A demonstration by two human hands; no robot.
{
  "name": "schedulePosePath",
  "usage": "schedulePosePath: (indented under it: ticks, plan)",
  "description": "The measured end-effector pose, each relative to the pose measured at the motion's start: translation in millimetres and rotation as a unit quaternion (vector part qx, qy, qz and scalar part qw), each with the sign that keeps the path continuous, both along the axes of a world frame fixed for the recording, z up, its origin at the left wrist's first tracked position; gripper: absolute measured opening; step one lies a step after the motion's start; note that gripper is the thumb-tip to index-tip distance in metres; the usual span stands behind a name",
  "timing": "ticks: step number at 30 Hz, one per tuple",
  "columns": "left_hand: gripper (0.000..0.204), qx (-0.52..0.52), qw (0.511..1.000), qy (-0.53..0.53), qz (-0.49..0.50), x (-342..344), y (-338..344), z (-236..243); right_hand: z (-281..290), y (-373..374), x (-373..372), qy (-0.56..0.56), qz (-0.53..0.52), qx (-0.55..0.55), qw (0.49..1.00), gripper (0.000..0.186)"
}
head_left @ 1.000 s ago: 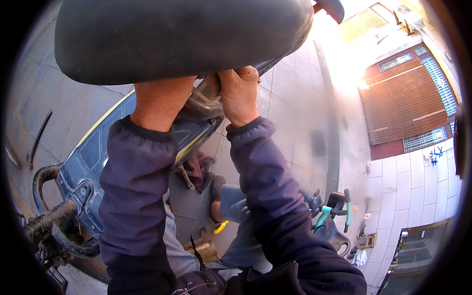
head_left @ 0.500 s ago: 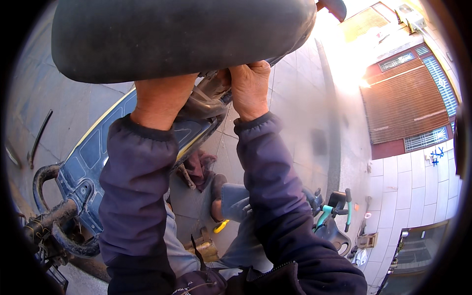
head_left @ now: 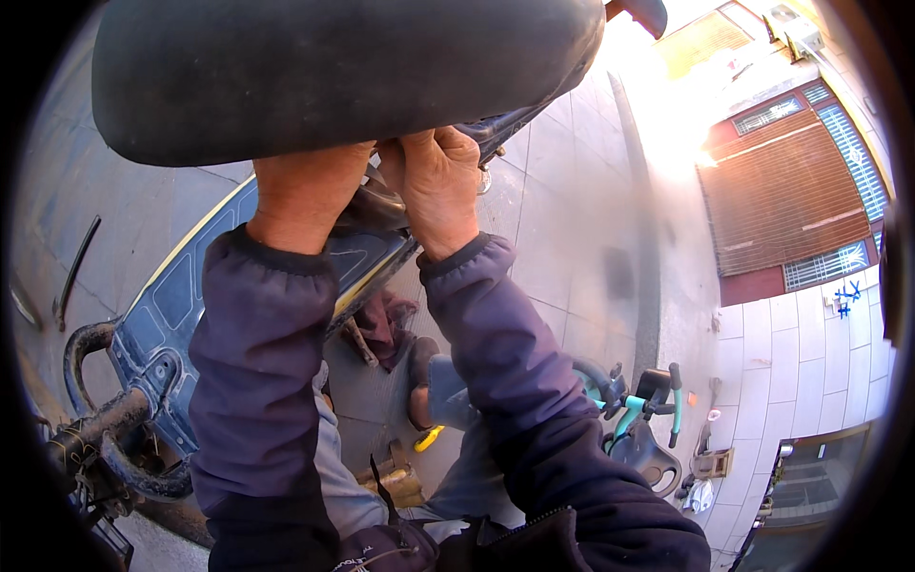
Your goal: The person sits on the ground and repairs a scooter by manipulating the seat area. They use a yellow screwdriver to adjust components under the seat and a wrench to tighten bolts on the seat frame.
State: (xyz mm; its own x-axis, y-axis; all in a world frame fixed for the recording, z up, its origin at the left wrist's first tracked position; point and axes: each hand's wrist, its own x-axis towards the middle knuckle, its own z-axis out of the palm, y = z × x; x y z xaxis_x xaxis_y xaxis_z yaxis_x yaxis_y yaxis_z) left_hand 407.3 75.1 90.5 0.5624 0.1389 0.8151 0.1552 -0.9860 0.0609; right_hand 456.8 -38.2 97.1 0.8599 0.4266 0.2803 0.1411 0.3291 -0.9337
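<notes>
A large black seat (head_left: pixel 343 76) of a scooter-like vehicle spans the top of the head view. Beneath its lower edge reaches my left hand (head_left: pixel 303 195); its fingers are hidden by the seat. Close beside it, my right hand (head_left: pixel 440 186) is closed, its fingers curled in under the same edge. What the right hand grips, if anything, is out of sight. Just below the hands shows a dark curved part (head_left: pixel 379 205), partly covered by my left wrist. The vehicle's blue floor panel (head_left: pixel 214 276) with yellow edging lies left of and below my hands.
A thick dark metal bar (head_left: pixel 91 334) curves up at the left. Reddish cloth (head_left: pixel 386 329) and a yellow object (head_left: pixel 429 439) lie on the ground near my legs. A child's ride-on toy with turquoise parts (head_left: pixel 629 419) stands at right. A black strip (head_left: pixel 78 272) lies far left.
My right hand has moved left, closer to my left hand, and its fingers are more curled. The seat and my left hand have shifted slightly left in view.
</notes>
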Motion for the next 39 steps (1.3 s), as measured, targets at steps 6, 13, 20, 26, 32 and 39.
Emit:
schedulePosePath:
  ticks: [6,13,20,26,32,39]
  plan:
    - [0.019,-0.017,0.996,-0.081,-0.026,1,0,11,3,3,-15,0.041,0.011,-0.004,0.999,0.046]
    - [0.012,-0.307,0.927,-0.104,-0.190,-6,-7,17,1,11,-28,0.109,0.064,0.055,0.990,0.048]
    - [0.019,-0.388,0.892,-0.070,-0.221,-13,-6,20,1,10,-34,0.199,0.139,0.081,0.967,0.045]
    - [0.020,-0.237,0.954,-0.076,-0.169,-5,1,11,4,9,-38,0.167,0.083,0.058,0.981,0.044]
    - [0.016,-0.097,0.990,-0.029,-0.099,-8,4,16,11,5,-42,0.161,0.000,0.043,0.986,0.043]
    - [0.018,-0.141,0.982,-0.072,-0.100,-4,9,7,15,-6,-30,0.182,-0.010,0.019,0.983,0.046]
